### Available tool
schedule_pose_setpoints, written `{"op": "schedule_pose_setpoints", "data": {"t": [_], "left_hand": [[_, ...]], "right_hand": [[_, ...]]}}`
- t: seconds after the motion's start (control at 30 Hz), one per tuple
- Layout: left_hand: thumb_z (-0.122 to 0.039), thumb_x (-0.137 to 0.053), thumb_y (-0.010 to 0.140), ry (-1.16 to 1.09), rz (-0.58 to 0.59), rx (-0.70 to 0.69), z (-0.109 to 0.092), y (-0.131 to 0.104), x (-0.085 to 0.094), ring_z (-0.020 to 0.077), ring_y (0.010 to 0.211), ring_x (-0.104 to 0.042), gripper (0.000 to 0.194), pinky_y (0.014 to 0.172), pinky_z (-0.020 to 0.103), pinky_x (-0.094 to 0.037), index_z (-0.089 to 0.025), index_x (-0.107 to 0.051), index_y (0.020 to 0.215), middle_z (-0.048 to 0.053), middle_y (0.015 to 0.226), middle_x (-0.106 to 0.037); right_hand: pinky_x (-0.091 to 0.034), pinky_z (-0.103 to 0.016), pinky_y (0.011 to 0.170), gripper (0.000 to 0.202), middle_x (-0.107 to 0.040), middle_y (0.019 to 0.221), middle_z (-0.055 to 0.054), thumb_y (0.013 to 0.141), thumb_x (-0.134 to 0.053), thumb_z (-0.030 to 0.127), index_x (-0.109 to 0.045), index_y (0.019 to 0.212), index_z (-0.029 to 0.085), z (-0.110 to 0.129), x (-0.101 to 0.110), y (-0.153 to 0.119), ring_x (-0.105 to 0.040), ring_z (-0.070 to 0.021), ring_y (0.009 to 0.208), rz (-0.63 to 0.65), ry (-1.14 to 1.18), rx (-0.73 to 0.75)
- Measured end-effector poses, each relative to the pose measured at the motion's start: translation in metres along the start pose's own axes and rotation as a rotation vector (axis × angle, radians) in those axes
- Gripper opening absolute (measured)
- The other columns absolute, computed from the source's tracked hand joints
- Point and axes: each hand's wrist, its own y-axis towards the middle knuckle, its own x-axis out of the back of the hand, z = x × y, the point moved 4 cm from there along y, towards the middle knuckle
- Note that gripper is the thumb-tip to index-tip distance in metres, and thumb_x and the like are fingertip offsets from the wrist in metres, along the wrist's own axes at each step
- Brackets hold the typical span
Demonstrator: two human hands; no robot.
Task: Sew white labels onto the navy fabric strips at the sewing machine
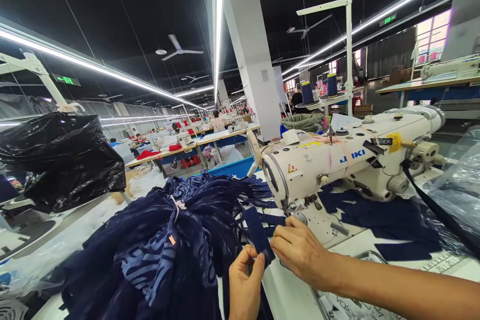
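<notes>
A folded navy fabric strip (255,227) stands up between my hands, in front of the sewing machine's needle area. My left hand (245,280) pinches its lower end between thumb and fingers. At the strip's right edge, my right hand (302,252) is closed, its curled fingers gripping the fabric; the fingertips are partly hidden. Just beyond the hands is the head of the white sewing machine (311,170). Left of my hands lies a large pile of navy garments (150,240) with lighter blue patterned parts, tied by a pale string.
More navy fabric pieces (386,217) lie right of the machine, beside clear plastic (457,185). A black plastic bag (63,160) hangs at the left. Navy thread cones (332,85) stand behind the machine. Farther back, people sit at other sewing tables (225,135).
</notes>
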Motion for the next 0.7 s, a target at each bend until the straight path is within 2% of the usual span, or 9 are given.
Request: {"op": "schedule_pose_setpoints", "data": {"t": [0.2, 0.3, 0.4, 0.57, 0.7], "left_hand": [[-0.038, -0.064, 0.065, 0.214, 0.025, -0.148, -0.016, -0.006, -0.003, 0.0141, 0.059, -0.041, 0.026, 0.058, 0.022, -0.035, -0.019, -0.051, 0.053, -0.001, 0.058, -0.046], [-0.039, -0.063, 0.064, 0.233, 0.035, -0.123, -0.015, -0.006, -0.004, 0.014, 0.058, -0.041, 0.027, 0.058, 0.022, -0.035, -0.019, -0.05, 0.053, -0.002, 0.057, -0.045], [-0.044, -0.066, 0.059, 0.168, 0.037, -0.052, -0.007, -0.002, -0.002, 0.0131, 0.057, -0.039, 0.031, 0.057, 0.022, -0.035, -0.018, -0.049, 0.053, -0.003, 0.056, -0.043], [-0.05, -0.069, 0.055, -0.014, 0.046, 0.066, 0.012, 0.005, 0.002, 0.0114, 0.057, -0.037, 0.038, 0.057, 0.021, -0.035, -0.018, -0.05, 0.058, -0.004, 0.058, -0.042], [-0.052, -0.07, 0.054, -0.059, 0.005, 0.076, 0.016, 0.004, 0.001, 0.0104, 0.056, -0.036, 0.04, 0.055, 0.02, -0.033, -0.017, -0.05, 0.057, -0.004, 0.057, -0.042]], "right_hand": [[-0.026, -0.031, 0.06, 0.019, -0.045, 0.06, 0.0, 0.072, -0.036, 0.004, -0.042, 0.061, 0.018, 0.007, 0.004, 0.004, -0.035, -0.0133, 0.053, -0.011, 0.024, -0.021], [-0.03, -0.028, 0.061, 0.015, -0.046, 0.06, 0.001, 0.067, -0.038, 0.004, -0.04, 0.064, 0.019, 0.022, 0.014, 0.004, -0.036, -0.0126, 0.055, 0.045, 0.246, 0.029], [-0.034, -0.025, 0.063, 0.016, -0.047, 0.06, 0.003, 0.069, -0.038, 0.004, -0.04, 0.068, 0.02, 0.032, 0.024, 0.001, -0.037, -0.011, 0.054, 0.056, 0.458, 0.122], [-0.03, -0.025, 0.059, 0.015, -0.049, 0.064, 0.001, 0.08, -0.039, 0.007, -0.045, 0.072, 0.018, 0.002, 0.018, -0.005, -0.04, -0.0118, 0.058, 0.001, 0.38, -0.141], [-0.029, -0.026, 0.06, 0.017, -0.051, 0.067, 0.0, 0.085, -0.038, 0.01, -0.049, 0.074, 0.017, -0.009, 0.011, -0.007, -0.041, -0.012, 0.059, -0.019, 0.276, -0.133]]}}
